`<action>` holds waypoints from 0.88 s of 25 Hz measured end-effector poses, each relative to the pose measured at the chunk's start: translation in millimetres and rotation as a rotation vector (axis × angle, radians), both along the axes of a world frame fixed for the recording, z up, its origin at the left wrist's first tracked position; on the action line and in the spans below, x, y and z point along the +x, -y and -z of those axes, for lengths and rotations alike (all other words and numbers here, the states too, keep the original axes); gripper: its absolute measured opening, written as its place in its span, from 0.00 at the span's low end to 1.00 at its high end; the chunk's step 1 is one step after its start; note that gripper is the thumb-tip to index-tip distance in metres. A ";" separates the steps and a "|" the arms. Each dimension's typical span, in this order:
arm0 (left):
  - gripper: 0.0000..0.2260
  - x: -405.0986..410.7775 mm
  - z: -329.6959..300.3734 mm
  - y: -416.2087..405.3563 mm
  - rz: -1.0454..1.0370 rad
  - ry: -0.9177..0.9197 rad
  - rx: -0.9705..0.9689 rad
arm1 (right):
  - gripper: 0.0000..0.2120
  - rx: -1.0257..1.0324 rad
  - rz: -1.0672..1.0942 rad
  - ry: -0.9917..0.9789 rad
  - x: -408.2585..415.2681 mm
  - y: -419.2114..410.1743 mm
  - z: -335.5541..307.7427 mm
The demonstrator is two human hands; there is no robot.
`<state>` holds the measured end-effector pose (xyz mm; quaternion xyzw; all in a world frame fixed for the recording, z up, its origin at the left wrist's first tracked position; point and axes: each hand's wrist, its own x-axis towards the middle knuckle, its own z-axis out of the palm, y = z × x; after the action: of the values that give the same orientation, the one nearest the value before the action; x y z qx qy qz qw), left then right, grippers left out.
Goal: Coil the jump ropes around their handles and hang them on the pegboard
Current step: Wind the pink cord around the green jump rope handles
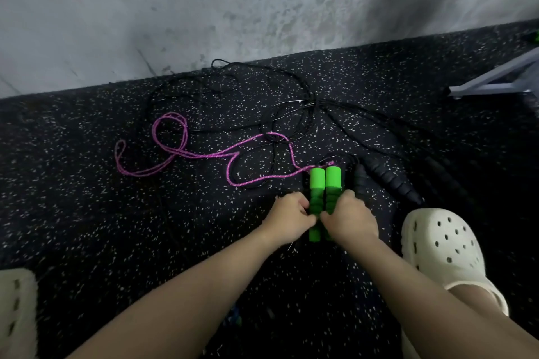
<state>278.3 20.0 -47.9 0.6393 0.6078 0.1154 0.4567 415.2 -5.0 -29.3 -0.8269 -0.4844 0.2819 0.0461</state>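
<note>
Two bright green foam handles (325, 183) lie side by side on the speckled black floor mat, their tops pointing away from me. My left hand (290, 217) grips the left handle and my right hand (348, 217) grips the right one, both around the lower ribbed part. A pink braided rope (186, 151) runs from the handles' tops and lies uncoiled in loose loops to the left. Black handles (388, 181) of other ropes lie just right of the green ones. Their thin black cords (291, 116) sprawl tangled beyond. No pegboard is in view.
A pale concrete wall (262, 9) rises behind the mat. My white clog (443, 245) stands right of my hands, another (17, 312) at the lower left. A grey metal frame foot (495, 79) sits at the far right.
</note>
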 end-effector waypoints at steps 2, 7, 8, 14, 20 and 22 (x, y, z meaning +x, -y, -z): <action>0.10 -5.4 -2.4 8.1 -0.030 0.068 -0.092 | 0.24 0.018 0.169 -0.215 -4.7 7.3 1.0; 0.14 -32.5 -31.2 38.6 -0.068 0.293 -0.284 | 0.24 0.132 0.557 -1.061 -24.4 36.2 -5.4; 0.14 -42.3 -41.7 43.2 -0.067 0.297 -0.268 | 0.24 0.110 0.504 -1.158 -28.8 38.9 -11.0; 0.14 -118.0 -121.0 63.6 -0.089 0.347 -0.101 | 0.16 -0.111 0.046 -1.410 -67.7 31.8 -83.2; 0.13 -162.8 -218.4 86.7 -0.058 0.335 0.025 | 0.13 -0.314 -0.378 -1.295 -96.3 14.2 -196.3; 0.14 -177.1 -248.0 99.8 -0.039 0.313 0.089 | 0.13 -0.324 -0.500 -1.171 -107.0 16.6 -235.4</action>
<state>101.2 -79.8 200.1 0.6212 0.5360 0.2492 0.5145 308.2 -21.7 206.1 -0.3957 -0.5085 0.7568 0.1102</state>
